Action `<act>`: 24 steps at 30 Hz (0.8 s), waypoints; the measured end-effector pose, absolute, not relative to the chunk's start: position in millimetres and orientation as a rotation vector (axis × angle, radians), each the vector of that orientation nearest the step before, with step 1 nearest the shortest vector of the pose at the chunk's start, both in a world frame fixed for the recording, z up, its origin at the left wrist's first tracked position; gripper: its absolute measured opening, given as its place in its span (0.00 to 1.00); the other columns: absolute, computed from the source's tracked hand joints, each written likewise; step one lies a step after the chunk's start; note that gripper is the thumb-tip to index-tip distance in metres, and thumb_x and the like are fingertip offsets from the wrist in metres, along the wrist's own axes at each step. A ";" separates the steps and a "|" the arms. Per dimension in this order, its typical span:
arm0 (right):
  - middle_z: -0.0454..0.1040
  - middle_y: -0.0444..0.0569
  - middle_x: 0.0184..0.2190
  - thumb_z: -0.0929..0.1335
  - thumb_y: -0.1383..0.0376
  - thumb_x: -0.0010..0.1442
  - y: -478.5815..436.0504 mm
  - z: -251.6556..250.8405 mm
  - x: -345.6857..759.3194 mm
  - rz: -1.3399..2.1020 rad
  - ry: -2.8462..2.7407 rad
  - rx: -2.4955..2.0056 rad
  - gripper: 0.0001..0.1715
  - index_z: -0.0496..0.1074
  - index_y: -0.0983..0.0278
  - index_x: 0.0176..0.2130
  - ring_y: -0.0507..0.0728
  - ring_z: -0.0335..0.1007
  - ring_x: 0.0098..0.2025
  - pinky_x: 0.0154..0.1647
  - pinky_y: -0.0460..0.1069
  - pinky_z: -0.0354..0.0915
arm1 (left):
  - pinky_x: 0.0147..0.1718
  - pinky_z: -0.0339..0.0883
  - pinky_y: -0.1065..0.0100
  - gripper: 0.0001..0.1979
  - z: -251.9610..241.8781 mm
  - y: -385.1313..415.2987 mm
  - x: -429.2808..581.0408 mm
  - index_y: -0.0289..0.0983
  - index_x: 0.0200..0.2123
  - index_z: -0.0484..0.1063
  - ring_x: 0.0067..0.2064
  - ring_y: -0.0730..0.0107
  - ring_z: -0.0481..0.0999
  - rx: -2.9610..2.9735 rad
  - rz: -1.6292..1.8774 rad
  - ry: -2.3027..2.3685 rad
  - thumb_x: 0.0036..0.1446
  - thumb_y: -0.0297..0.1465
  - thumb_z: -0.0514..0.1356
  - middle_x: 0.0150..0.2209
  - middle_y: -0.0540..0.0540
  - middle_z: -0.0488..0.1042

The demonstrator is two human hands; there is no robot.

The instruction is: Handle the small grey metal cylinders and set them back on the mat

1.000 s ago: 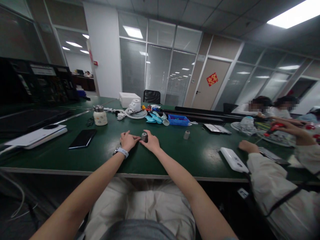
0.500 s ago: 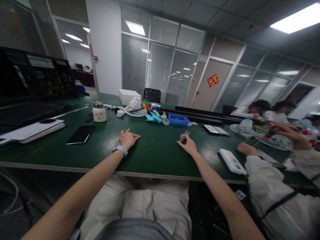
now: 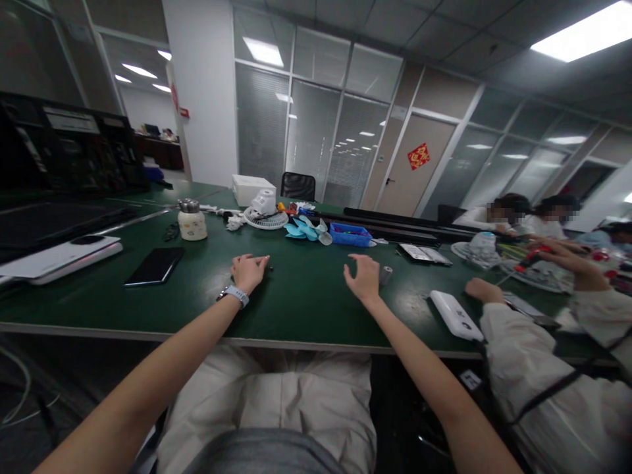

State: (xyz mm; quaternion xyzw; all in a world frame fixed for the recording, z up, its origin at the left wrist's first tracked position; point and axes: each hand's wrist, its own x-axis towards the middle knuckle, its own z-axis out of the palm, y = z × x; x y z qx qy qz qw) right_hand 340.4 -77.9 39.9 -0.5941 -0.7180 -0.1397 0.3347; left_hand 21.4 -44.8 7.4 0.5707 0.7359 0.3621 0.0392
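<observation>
My left hand [image 3: 249, 270], with a watch on its wrist, rests on the green table [image 3: 301, 296] with its fingers curled together. A tiny dark thing lies at its fingertips; I cannot make it out. My right hand [image 3: 364, 278] hovers just above the table to the right, fingers spread and holding nothing. A small grey cylinder [image 3: 386, 274] lies on the table right beside that hand, partly hidden behind it.
A black phone [image 3: 155, 265] and a flat white device [image 3: 62, 253] lie at the left. At the back stand a jar [image 3: 191, 222], a small fan [image 3: 266, 214] and a blue tray [image 3: 350, 234]. A co-worker's sleeve [image 3: 533, 368] and a white box [image 3: 454, 315] fill the right.
My right hand carried the grey cylinder from beside my left hand over to the right, put it down and let go; its fingers are now spread. My left hand stayed put.
</observation>
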 end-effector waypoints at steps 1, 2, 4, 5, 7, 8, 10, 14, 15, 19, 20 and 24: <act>0.71 0.52 0.45 0.61 0.54 0.62 -76.0 36.9 318.4 -0.237 -2.022 -1.497 0.24 0.65 0.62 0.54 0.58 0.66 0.48 0.53 0.53 0.57 | 0.51 0.57 0.48 0.24 8.3 -45.2 21.2 0.43 0.45 0.78 0.56 0.43 0.57 1.714 1.145 2.270 0.59 0.48 0.48 0.53 0.38 0.68; 0.73 0.50 0.41 0.61 0.52 0.62 -72.6 32.6 295.7 -0.103 -2.106 -1.475 0.26 0.64 0.61 0.55 0.57 0.69 0.42 0.48 0.51 0.60 | 0.50 0.58 0.49 0.25 9.0 -45.6 20.9 0.41 0.46 0.77 0.56 0.44 0.58 1.680 1.174 2.283 0.60 0.47 0.47 0.53 0.37 0.69; 0.74 0.49 0.38 0.62 0.46 0.60 -62.8 23.1 251.0 0.092 -2.203 -1.455 0.32 0.64 0.60 0.57 0.57 0.70 0.37 0.42 0.50 0.64 | 0.50 0.58 0.50 0.26 10.4 -46.4 20.3 0.39 0.47 0.76 0.55 0.45 0.59 1.626 1.213 2.300 0.62 0.45 0.45 0.51 0.35 0.69; 0.74 0.50 0.39 0.62 0.44 0.59 -57.2 19.0 230.4 0.121 -2.233 -1.451 0.33 0.66 0.59 0.56 0.57 0.71 0.38 0.41 0.50 0.64 | 0.49 0.59 0.50 0.25 11.0 -46.7 20.1 0.39 0.48 0.75 0.55 0.45 0.60 1.607 1.224 2.302 0.62 0.45 0.45 0.51 0.34 0.69; 0.75 0.50 0.42 0.63 0.43 0.58 -46.3 13.5 195.7 0.120 -2.250 -1.456 0.30 0.70 0.56 0.53 0.58 0.71 0.40 0.41 0.51 0.65 | 0.49 0.59 0.50 0.25 11.9 -47.0 20.2 0.37 0.48 0.74 0.55 0.45 0.60 1.584 1.235 2.300 0.62 0.44 0.44 0.50 0.34 0.69; 0.75 0.50 0.43 0.63 0.44 0.59 -41.7 12.2 182.4 0.110 -2.243 -1.465 0.27 0.72 0.54 0.51 0.59 0.71 0.41 0.42 0.52 0.65 | 0.49 0.59 0.51 0.25 12.3 -46.9 20.4 0.37 0.47 0.74 0.55 0.45 0.61 1.579 1.233 2.301 0.62 0.44 0.44 0.50 0.33 0.70; 0.76 0.48 0.43 0.63 0.46 0.60 -35.4 11.5 164.0 0.108 -2.216 -1.478 0.22 0.75 0.52 0.47 0.59 0.72 0.43 0.44 0.52 0.65 | 0.49 0.59 0.51 0.25 12.6 -46.4 21.0 0.37 0.47 0.74 0.54 0.45 0.61 1.581 1.224 2.305 0.62 0.44 0.44 0.49 0.33 0.70; 0.77 0.45 0.39 0.64 0.50 0.61 -33.4 13.4 154.3 0.157 -2.192 -1.471 0.17 0.77 0.51 0.43 0.57 0.72 0.42 0.42 0.50 0.65 | 0.49 0.58 0.51 0.24 11.2 -44.0 20.8 0.37 0.46 0.73 0.55 0.46 0.61 1.579 1.234 2.308 0.62 0.44 0.45 0.49 0.33 0.70; 0.77 0.45 0.38 0.64 0.51 0.61 -34.4 14.5 156.8 0.169 -2.193 -1.467 0.16 0.77 0.52 0.43 0.57 0.72 0.41 0.41 0.50 0.65 | 0.50 0.58 0.51 0.24 10.4 -43.2 20.2 0.36 0.46 0.73 0.55 0.46 0.61 1.581 1.239 2.308 0.61 0.44 0.45 0.49 0.33 0.70; 0.76 0.46 0.37 0.62 0.54 0.64 -40.7 23.8 194.2 0.091 -2.146 -1.418 0.16 0.75 0.56 0.43 0.54 0.71 0.36 0.37 0.47 0.63 | 0.50 0.58 0.52 0.24 7.9 -39.6 17.1 0.35 0.45 0.73 0.53 0.47 0.63 1.600 1.226 2.313 0.61 0.43 0.45 0.47 0.32 0.72; 0.75 0.47 0.37 0.62 0.55 0.64 -42.3 27.2 212.1 0.033 -2.105 -1.405 0.16 0.75 0.58 0.43 0.53 0.70 0.35 0.37 0.46 0.63 | 0.50 0.58 0.52 0.24 7.7 -39.0 16.8 0.34 0.45 0.73 0.52 0.48 0.64 1.606 1.219 2.311 0.61 0.43 0.45 0.47 0.32 0.72; 0.73 0.50 0.39 0.59 0.60 0.66 -48.6 39.6 308.7 -0.261 -1.781 -1.485 0.16 0.72 0.62 0.44 0.55 0.69 0.38 0.39 0.47 0.60 | 0.48 0.59 0.52 0.25 9.1 -37.9 18.9 0.34 0.43 0.74 0.52 0.46 0.65 1.608 1.209 2.316 0.61 0.43 0.44 0.47 0.33 0.72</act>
